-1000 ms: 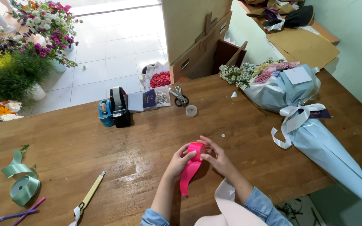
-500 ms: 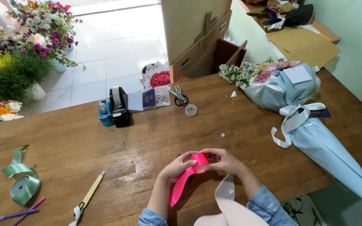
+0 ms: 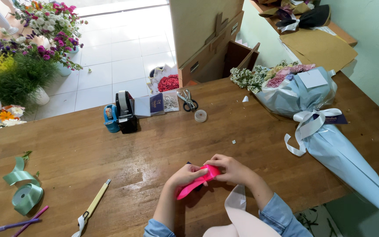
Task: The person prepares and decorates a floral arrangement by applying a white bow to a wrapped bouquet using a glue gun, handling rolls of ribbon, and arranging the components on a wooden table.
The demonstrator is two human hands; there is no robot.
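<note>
We find both hands, left hand [image 3: 185, 176] and right hand [image 3: 232, 168], pinched on the pink ribbon [image 3: 196, 183] above the wooden table [image 3: 154, 145], its tail now shorter than before, long axis running lower-left from the grip.

Bright, sharp daylight; wide-angle edge distortion

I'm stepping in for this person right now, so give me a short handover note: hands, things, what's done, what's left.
Left hand and right hand both pinch one pink ribbon just above the table; its tail hangs toward the left wrist.
Scissors, tape dispenser and green ribbon roll lie untouched.
Done: the wrapped bouquet lies at right, tied with a white bow.
Left: the pink ribbon is only partly folded, no finished bow yet.
</note>
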